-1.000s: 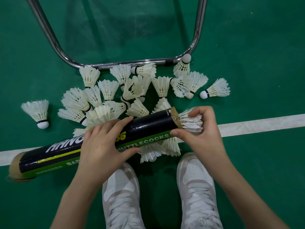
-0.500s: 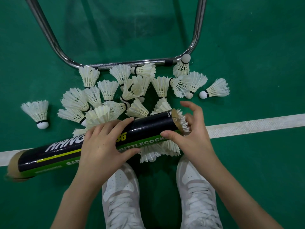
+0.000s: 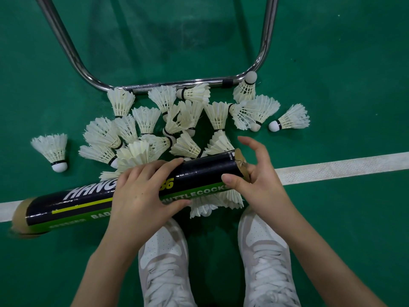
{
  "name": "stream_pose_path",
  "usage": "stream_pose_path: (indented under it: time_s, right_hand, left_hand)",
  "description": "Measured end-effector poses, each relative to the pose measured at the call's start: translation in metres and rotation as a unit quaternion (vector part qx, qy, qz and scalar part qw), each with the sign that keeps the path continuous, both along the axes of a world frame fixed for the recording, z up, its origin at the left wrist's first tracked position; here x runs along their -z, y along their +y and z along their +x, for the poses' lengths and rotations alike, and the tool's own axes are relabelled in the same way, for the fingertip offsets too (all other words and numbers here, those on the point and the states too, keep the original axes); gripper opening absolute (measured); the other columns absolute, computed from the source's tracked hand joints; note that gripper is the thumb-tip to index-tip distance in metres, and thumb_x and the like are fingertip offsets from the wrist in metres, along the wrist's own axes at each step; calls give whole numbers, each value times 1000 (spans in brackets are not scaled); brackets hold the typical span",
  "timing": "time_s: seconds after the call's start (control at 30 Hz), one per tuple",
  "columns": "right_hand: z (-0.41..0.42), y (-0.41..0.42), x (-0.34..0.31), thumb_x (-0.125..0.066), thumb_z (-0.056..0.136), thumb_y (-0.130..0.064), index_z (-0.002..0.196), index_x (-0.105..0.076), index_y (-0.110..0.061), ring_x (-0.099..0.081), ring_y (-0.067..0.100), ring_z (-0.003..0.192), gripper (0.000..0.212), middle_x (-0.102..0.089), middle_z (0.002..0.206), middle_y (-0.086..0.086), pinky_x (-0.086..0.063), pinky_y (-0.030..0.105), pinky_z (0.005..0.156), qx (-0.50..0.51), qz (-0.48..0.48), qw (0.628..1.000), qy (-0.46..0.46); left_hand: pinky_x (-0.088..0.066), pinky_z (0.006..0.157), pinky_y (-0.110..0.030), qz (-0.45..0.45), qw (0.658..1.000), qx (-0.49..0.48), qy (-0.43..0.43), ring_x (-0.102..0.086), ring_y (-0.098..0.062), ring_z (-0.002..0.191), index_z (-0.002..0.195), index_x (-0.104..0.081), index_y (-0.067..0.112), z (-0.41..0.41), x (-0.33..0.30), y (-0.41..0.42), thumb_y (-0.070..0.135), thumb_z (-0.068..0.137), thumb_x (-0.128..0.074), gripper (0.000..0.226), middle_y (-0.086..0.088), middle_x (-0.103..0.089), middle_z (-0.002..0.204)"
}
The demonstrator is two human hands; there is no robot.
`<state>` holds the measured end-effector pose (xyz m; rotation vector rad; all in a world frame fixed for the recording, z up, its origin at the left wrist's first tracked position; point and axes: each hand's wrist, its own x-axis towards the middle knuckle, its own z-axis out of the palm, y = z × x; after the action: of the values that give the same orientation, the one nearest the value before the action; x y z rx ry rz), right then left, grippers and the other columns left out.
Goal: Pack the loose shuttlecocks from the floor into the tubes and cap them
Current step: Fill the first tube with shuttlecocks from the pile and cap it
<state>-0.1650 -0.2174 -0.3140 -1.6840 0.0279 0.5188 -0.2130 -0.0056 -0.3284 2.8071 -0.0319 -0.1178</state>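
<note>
Evenly and softly lit from overhead, moderately bright. Faint, diffuse shadows on the green court floor (image 3: 332, 52) toward 12 o'clock. Sharp glare streaks along the chrome tube frame (image 3: 73, 56). Motion blur at the tube's far end (image 3: 21, 220), 9 o'clock. Wide-angle bowing of the white court line (image 3: 343, 167). Centre crisp.

The tube (image 3: 199, 173) lies crosswise above the floor (image 3: 332, 63) line (image 3: 332, 168), the left hand (image 3: 141, 196) round its middle and the right hand (image 3: 259, 180) at its right end, with the shuttlecock pile (image 3: 177, 125) behind it, shoes (image 3: 265, 262) before it, and one shuttlecock (image 3: 52, 150) apart at left.
</note>
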Motion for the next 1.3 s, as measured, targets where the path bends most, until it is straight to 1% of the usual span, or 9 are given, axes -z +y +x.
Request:
stream_pose_path:
  time_s: [0.27, 0.47, 0.67, 0.93, 1.0, 1.07, 1.13, 1.2, 1.3]
  right_hand:
    - [-4, 4, -2, -76, 72, -12, 124, -30, -50, -59, 1, 101, 79, -65, 106, -8, -46, 30, 95, -7, -31, 999, -3]
    - [-4, 4, -3, -75, 72, -6, 124, -29, -50, -62, 5, 98, 82, -66, 105, -5, -48, 27, 91, 5, -27, 1000, 1]
    - [-1, 2, -4, -73, 75, -5, 127, -32, -45, -63, 10, 99, 77, -63, 112, 2, -48, 36, 94, -19, -22, 999, 14]
    - [1, 0, -6, -71, 78, -8, 134, -31, -41, -55, -1, 108, 76, -51, 119, -21, -44, 26, 97, -55, -26, 998, 6]
    - [1, -1, -6, -72, 77, -10, 133, -31, -42, -57, -1, 105, 76, -56, 117, -18, -45, 18, 92, -44, -30, 999, -1]
    - [2, -5, -8, -70, 78, -11, 128, -34, -42, -62, 3, 97, 69, -68, 103, -9, -45, 14, 85, -28, -25, 999, -8]
    - [6, -12, -10, -68, 79, -17, 123, -38, -42, -64, 9, 91, 59, -71, 89, -4, -45, 20, 86, -4, -24, 999, -21]
    - [11, -20, -10, -66, 77, -25, 118, -43, -40, -63, 14, 89, 50, -70, 85, -1, -46, 26, 87, 19, -24, 999, -39]
    - [23, -34, -2, -64, 81, -19, 112, -49, -32, -64, 18, 87, 37, -69, 83, 4, -47, 27, 85, 65, -31, 994, -81]
  left_hand:
    - [-37, 91, -39, -5, 1000, -6, -6, -55, -21, 106, 132, -45, 36, -1, 1, 0, 70, 66, -46, 75, 6, -61, 117]
    - [-37, 92, -38, -5, 1000, -4, -2, -55, -21, 107, 132, -45, 36, -1, 1, 0, 70, 66, -46, 75, 6, -60, 119]
    - [-35, 93, -37, 0, 1000, 1, 3, -55, -21, 108, 132, -44, 37, -1, 0, -1, 70, 65, -46, 75, 6, -60, 119]
    - [-33, 93, -34, 2, 1000, 6, 1, -55, -20, 108, 132, -44, 37, -1, 0, -1, 71, 65, -46, 75, 6, -60, 119]
    - [-34, 93, -36, 2, 1000, 1, 0, -55, -21, 108, 132, -45, 36, 0, 0, -2, 71, 65, -45, 75, 5, -61, 119]
    - [-37, 92, -38, -1, 1000, -6, -1, -56, -22, 108, 132, -46, 35, 1, 0, -2, 71, 66, -44, 75, 4, -61, 118]
    - [-38, 91, -39, -7, 1000, -15, 2, -56, -22, 107, 132, -46, 34, 2, 0, -1, 72, 67, -43, 76, 4, -61, 118]
    - [-39, 91, -40, -9, 1000, -18, 6, -56, -23, 107, 133, -45, 34, 2, 0, 0, 72, 67, -44, 76, 4, -61, 118]
    - [-39, 91, -42, -7, 1000, -19, 7, -56, -23, 108, 133, -44, 35, 2, 1, 0, 72, 68, -44, 75, 4, -61, 118]
